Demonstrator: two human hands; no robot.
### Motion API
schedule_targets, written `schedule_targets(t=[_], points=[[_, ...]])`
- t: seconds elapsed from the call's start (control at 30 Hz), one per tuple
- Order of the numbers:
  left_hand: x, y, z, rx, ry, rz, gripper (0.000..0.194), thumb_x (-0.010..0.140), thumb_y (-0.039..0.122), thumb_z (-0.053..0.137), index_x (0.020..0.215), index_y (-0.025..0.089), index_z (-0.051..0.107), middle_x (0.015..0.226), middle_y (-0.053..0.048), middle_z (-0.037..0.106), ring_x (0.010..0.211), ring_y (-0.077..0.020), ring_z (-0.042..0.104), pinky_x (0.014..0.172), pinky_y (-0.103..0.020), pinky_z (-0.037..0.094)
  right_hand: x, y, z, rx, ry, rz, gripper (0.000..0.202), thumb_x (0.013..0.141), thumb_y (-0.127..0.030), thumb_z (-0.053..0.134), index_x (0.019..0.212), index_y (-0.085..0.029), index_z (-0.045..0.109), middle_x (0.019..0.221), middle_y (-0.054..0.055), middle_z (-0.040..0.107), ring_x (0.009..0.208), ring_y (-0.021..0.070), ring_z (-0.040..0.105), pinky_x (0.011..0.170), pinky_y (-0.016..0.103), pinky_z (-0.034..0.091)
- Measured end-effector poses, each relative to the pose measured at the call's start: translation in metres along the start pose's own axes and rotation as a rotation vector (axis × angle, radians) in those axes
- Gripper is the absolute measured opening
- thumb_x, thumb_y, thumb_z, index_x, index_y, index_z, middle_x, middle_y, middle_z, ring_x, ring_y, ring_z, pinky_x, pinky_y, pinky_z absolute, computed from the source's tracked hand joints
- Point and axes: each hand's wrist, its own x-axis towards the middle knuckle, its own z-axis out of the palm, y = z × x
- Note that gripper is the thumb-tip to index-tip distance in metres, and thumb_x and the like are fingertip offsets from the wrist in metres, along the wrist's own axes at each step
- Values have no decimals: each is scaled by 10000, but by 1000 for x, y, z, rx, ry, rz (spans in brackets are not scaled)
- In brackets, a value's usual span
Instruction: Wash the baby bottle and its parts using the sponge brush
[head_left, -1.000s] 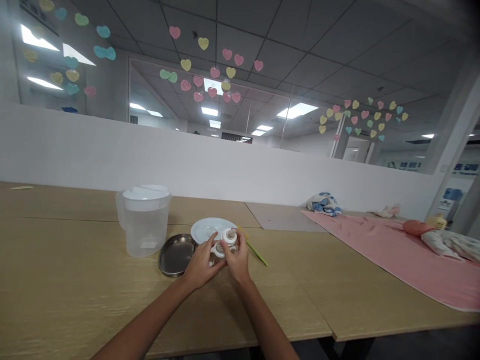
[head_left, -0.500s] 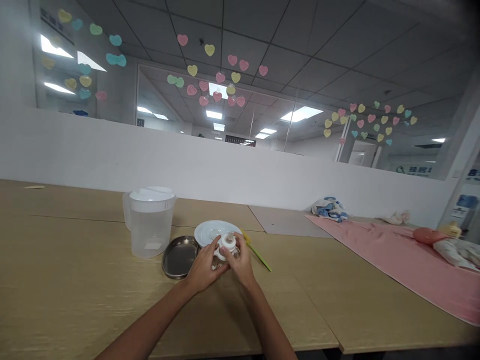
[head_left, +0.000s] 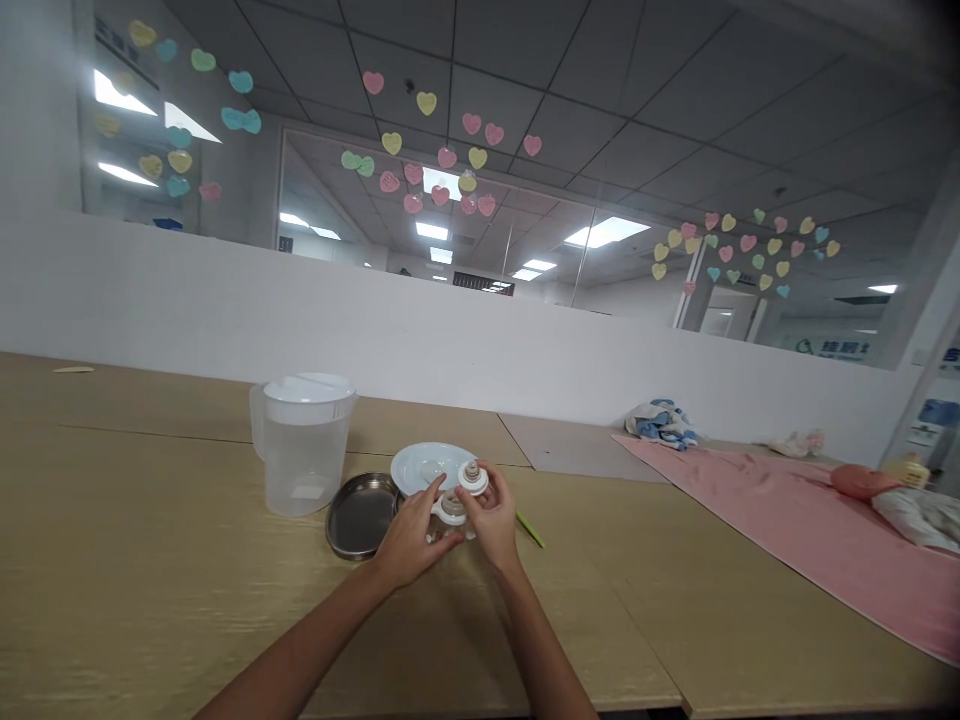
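Observation:
My left hand is wrapped around a small clear baby bottle with a white collar and handle. Its round mouth shows at the top, while much of the body is hidden by my fingers. In my right hand is a white ring-shaped bottle top with a pale teat-like centre, gripped between thumb and fingers. The top is lifted off, just above and to the right of the bottle's mouth. A white plate lies right behind my hands, with something clear on it.
A lidded plastic pitcher of clear liquid stands left, beside a round metal tray. A green stick lies right of my hands. Farther right are a pink cloth and a crumpled blue-white cloth. A white wall runs behind.
The white top has come off the bottle and moved up and right in my right hand, exposing the bottle's mouth. My left hand has stayed around the bottle.

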Motion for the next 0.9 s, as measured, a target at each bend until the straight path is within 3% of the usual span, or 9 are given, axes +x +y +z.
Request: schedule_targets(t=[0.23, 0.5, 0.6, 0.8, 0.9], points=[[0, 5, -3, -11, -5, -9, 769, 763, 456, 593, 1393, 173, 255, 1248, -136, 528, 1151, -269, 479, 986, -417, 355, 31, -10, -8, 159, 245, -31, 506, 583, -246, 748, 1016, -192, 490, 981, 71, 630, 872, 201, 635, 806, 360, 509], [0, 6, -4, -12, -2, -11, 781, 755, 464, 596, 1395, 166, 260, 1232, -132, 535, 1132, -267, 489, 971, -405, 369, 84, -35, -4, 194, 258, -105, 563, 578, -272, 749, 1052, -201, 454, 1026, 62, 596, 902, 182, 620, 866, 377, 474], [0, 5, -3, -23, -12, -15, 781, 759, 460, 596, 1399, 179, 247, 1239, -135, 525, 1139, -274, 481, 975, -418, 362, 91, -22, -2, 115, 231, -82, 530, 570, -277, 732, 1022, -187, 471, 985, 58, 601, 881, 175, 612, 833, 351, 478], [0, 5, -3, -24, -18, -8, 785, 759, 471, 599, 1401, 204, 236, 1248, -138, 515, 1143, -287, 472, 975, -439, 359, 96, 29, -5, -9, 206, 26, 490, 503, -273, 695, 932, -182, 478, 936, 52, 601, 825, 178, 599, 738, 324, 477], [1, 6, -4, -16, -30, -15, 789, 752, 461, 611, 1399, 203, 239, 1240, -135, 522, 1139, -285, 473, 975, -438, 359, 99, 44, -7, -142, 186, 0, 436, 516, -262, 650, 908, -187, 475, 859, 13, 583, 751, 155, 573, 720, 312, 457]])
